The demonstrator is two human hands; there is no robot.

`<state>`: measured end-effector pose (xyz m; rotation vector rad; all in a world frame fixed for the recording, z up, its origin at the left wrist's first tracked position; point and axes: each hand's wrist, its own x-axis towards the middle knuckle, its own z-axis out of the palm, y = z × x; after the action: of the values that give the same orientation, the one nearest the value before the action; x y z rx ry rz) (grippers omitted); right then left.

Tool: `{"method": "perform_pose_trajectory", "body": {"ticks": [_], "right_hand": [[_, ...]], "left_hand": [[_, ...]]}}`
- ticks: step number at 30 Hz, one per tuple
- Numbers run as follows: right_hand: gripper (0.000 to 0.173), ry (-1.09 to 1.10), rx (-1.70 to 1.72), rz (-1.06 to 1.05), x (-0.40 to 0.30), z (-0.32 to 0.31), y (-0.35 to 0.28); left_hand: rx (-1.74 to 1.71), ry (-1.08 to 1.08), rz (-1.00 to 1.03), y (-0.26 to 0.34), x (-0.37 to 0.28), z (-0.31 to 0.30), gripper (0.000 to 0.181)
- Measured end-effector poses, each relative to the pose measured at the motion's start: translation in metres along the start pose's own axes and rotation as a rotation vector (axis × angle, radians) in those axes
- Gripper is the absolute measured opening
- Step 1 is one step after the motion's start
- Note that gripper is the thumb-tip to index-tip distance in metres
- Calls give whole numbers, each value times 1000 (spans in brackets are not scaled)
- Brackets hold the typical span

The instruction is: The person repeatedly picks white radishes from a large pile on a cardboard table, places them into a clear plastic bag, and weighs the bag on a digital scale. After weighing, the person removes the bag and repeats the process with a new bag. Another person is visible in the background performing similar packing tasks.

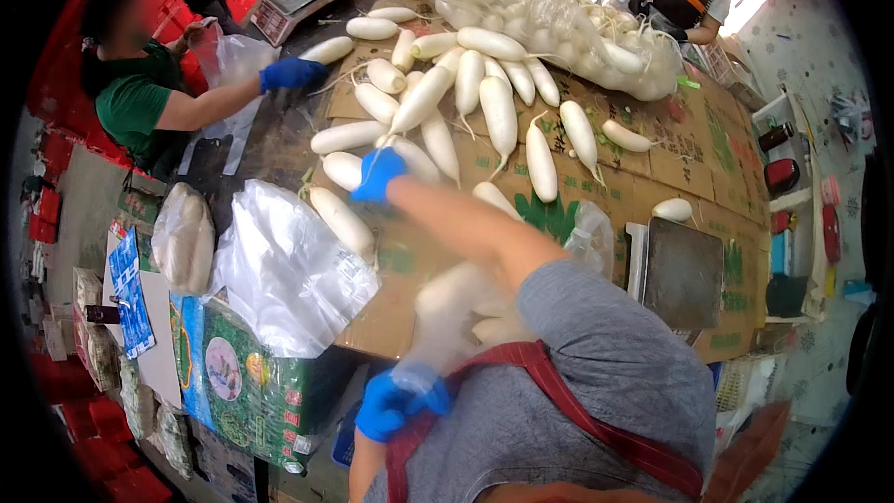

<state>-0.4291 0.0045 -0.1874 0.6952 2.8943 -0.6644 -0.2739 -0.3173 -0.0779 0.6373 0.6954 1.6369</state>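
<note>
Many white daikon radishes (499, 115) lie heaped on flattened cardboard (447, 220) covering the table. My right hand (379, 175), in a blue glove, reaches across to the left side of the heap. It touches the end of one daikon (342, 170); whether its fingers close around it cannot be told. Close to my apron, my left hand (401, 402), also blue-gloved, grips the gathered edge of a clear plastic bag (443, 335). Pale radishes (454, 290) show in or behind that bag, blurred and partly covered by my right arm.
White plastic bags (286, 265) lie at the left edge, beside a packed bag of radishes (183, 237). A scale (681, 272) stands at right. A large bag of radishes (531, 21) lies at the back. A co-worker's gloved hand (293, 75) reaches a daikon (328, 51) at left.
</note>
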Motion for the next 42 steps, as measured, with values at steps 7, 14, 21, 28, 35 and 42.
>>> {"method": "perform_pose_trajectory", "body": {"ticks": [7,14,21,28,35,42], "right_hand": [[72,-411,1518,-372,-186,-104,45],[66,-31,722,-218,-365,-66,96],[45,-296,76,-27,-448,-91,137],[31,574,-65,-210,-485,-135,86],[27,423,1234,336,-519,-115,147],[15,726,956,-244,-449,-118,41]], "left_hand": [[-207,197,179,-9,28,27,74],[134,343,335,6,64,67,94],[413,331,242,-4,39,74,77],[226,160,95,-18,17,73,36],[-95,237,197,-16,20,39,49],[309,-104,16,-5,92,140,20]]}}
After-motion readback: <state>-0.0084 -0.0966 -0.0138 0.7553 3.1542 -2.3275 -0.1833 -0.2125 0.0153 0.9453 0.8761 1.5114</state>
